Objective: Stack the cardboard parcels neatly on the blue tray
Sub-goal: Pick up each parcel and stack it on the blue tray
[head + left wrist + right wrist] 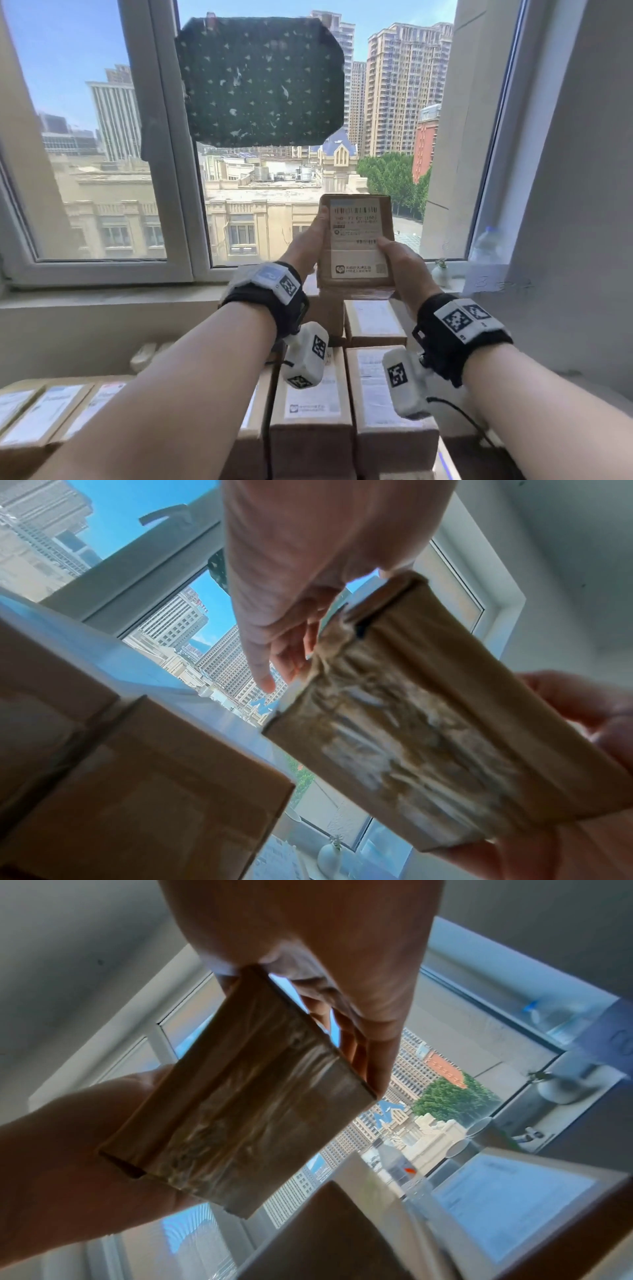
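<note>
Gripping one parcel between them, both hands hold it up in front of the window, label side facing the camera, above the stack of parcels below. From the head view, the left hand clasps its left edge with the thumb lying along the label's side, and the right hand clasps the lower right edge with the thumb pressed on the label. More parcels lie in a row at lower left. A bottle stands on the sill at right. The blue tray cannot be made out.

From the left wrist, the left hand has its fingers extended along the parcel, whose taped end faces the camera. Another parcel sits below left.

From the right wrist, the right hand has its fingers wrapped down the far side of the parcel, while the left hand cups the opposite side.
</note>
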The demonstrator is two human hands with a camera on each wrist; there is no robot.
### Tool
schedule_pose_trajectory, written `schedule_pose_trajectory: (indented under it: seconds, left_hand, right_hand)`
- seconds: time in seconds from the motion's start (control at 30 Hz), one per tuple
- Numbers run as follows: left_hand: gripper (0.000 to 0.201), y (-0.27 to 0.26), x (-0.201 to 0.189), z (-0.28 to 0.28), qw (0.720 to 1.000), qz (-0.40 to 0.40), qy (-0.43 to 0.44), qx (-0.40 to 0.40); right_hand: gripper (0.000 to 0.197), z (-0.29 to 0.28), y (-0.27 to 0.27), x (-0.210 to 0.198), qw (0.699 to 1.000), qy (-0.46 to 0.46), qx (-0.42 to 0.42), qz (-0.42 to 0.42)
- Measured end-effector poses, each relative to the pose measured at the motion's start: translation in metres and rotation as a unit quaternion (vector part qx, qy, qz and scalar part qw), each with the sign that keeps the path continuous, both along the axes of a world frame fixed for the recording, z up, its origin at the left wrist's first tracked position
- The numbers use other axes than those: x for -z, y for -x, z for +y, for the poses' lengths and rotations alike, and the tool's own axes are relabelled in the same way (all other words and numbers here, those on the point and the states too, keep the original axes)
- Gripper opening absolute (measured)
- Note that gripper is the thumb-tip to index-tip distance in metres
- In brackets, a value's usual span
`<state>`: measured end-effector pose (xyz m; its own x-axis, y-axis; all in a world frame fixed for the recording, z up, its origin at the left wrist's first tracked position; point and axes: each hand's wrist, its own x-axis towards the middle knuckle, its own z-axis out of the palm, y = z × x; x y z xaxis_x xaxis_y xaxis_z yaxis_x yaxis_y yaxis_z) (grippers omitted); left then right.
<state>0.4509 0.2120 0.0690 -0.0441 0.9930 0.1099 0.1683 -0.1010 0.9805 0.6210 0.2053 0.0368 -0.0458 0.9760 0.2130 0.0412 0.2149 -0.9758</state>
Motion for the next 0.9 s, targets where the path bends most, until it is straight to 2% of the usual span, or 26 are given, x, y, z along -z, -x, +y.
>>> schedule_pose_trajectory:
  seconds: [0.1,0.13,0.2,0.27,0.4,0.43,0.53,0.7,0.9]
  left_hand:
    - [0.078,-0.012,0.002,0.021,1.0,0.028,0.012,-0.006]
    - [0.072,-0.015,0.005,0.027,0.999,0.047,0.012,-0.021]
    - [0.048,-0.016,0.012,0.04,0.995,0.089,0.011,-0.049]
    - [0.031,-0.019,0.021,0.048,0.986,0.159,-0.003,-0.058]
    - [0.04,-0.022,0.038,0.062,0.958,0.284,0.008,-0.03]
    - [0.039,-0.023,0.041,0.063,0.951,0.308,0.011,-0.019]
    - [0.038,-0.022,0.047,0.064,0.925,0.379,0.004,0.014]
    - [0.042,-0.02,0.058,0.071,0.883,0.47,-0.01,0.019]
    - [0.041,-0.023,0.062,0.068,0.849,0.527,-0.031,0.023]
  right_hand:
    - [0.059,0.017,-0.02,0.001,0.999,0.031,0.041,-0.014]
    - [0.062,0.022,-0.025,0.002,0.997,0.044,0.056,-0.022]
    - [0.068,0.032,-0.033,0.006,0.993,0.071,0.084,-0.045]
    - [0.066,0.044,-0.04,0.013,0.987,0.103,0.103,-0.067]
    - [0.045,0.069,-0.044,0.03,0.977,0.156,0.119,-0.082]
    - [0.048,0.076,-0.044,0.036,0.974,0.171,0.116,-0.091]
    - [0.079,0.094,-0.041,0.055,0.965,0.212,0.108,-0.107]
    - [0.062,0.102,-0.034,0.063,0.955,0.255,0.102,-0.114]
    - [0.077,0.113,-0.035,0.074,0.952,0.258,0.105,-0.129]
